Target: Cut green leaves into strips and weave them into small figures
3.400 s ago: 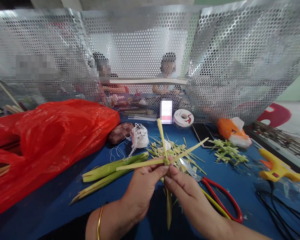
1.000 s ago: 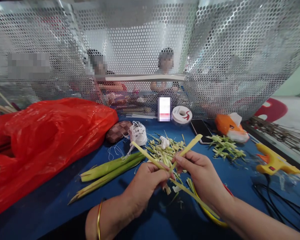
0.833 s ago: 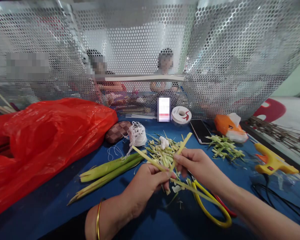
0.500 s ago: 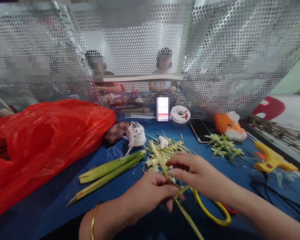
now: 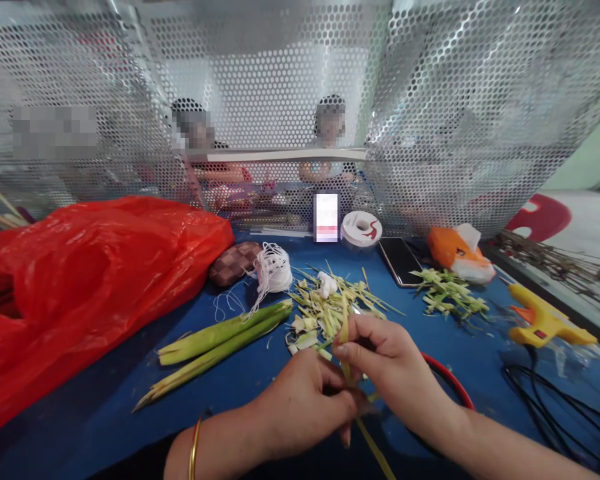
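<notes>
Both my hands meet low in the middle over the blue table (image 5: 105, 427). My left hand (image 5: 300, 407), with a gold bangle at the wrist, is closed around pale green leaf strips (image 5: 375, 450) whose end trails down toward me. My right hand (image 5: 385, 363) pinches the same strips from above, one strip end (image 5: 344, 327) sticking up between its fingers. Just beyond my hands lies a heap of cut leaf scraps (image 5: 325, 307).
A red plastic bag (image 5: 80, 280) fills the left. Folded green leaves (image 5: 215, 343), white string (image 5: 273, 267), a woven piece (image 5: 235, 261), a tape roll (image 5: 361, 229), a phone (image 5: 400, 260), a yellow glue gun (image 5: 545, 323), black cables (image 5: 555, 400) and red-handled scissors (image 5: 450, 380) lie around. Two people sit behind the perforated metal screen (image 5: 455, 120).
The strips, held crossed and spread out before, are now gathered close between both hands. My hands have drawn nearer to me and lower, and my right hand has closed over the strips.
</notes>
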Tool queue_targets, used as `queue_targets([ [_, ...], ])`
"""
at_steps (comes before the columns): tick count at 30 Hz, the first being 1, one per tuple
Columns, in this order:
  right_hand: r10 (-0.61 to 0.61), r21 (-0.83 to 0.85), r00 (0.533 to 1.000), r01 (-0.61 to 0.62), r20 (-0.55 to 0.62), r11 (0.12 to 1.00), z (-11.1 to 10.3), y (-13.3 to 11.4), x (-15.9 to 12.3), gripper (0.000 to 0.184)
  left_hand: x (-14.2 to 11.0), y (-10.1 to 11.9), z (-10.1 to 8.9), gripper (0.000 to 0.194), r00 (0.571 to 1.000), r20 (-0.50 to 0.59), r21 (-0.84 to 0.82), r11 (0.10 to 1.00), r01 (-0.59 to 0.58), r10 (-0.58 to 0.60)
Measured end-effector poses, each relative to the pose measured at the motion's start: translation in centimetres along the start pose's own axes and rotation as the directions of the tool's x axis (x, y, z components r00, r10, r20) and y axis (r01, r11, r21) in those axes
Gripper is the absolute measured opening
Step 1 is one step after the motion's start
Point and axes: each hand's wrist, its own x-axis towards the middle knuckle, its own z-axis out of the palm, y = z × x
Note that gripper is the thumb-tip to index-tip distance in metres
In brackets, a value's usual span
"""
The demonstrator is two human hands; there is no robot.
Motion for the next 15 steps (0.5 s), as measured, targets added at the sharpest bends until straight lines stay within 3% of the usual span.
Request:
queue_targets([
  [8,-0.174,-0.181,0.983,0.182,0.054,0.967,-0.2,0.4,0.2,0.019,0.6,-0.1,0.9,0.014,1.000,-0.005,-0.135,0.991,0.003,-0.003],
  [11,-0.367,-0.301,0.928,0.368,0.065,0.879,-1.1,-0.2,0.6,0.010,1.0,0.1,0.6,0.013,0.994,-0.067,-0.231,0.971,0.066,-0.083],
  [13,-0.493,-0.370,0.870,0.457,-0.003,0.809,-1.9,-0.6,0.7,0.016,1.0,0.5,-0.3,0.019,0.980,-0.143,-0.315,0.945,0.086,-0.137],
  [15,-0.555,-0.427,0.828,0.475,-0.078,0.769,-2.8,-1.0,0.7,0.017,0.8,1.2,-1.5,0.033,0.963,-0.239,-0.412,0.911,0.018,-0.127],
])
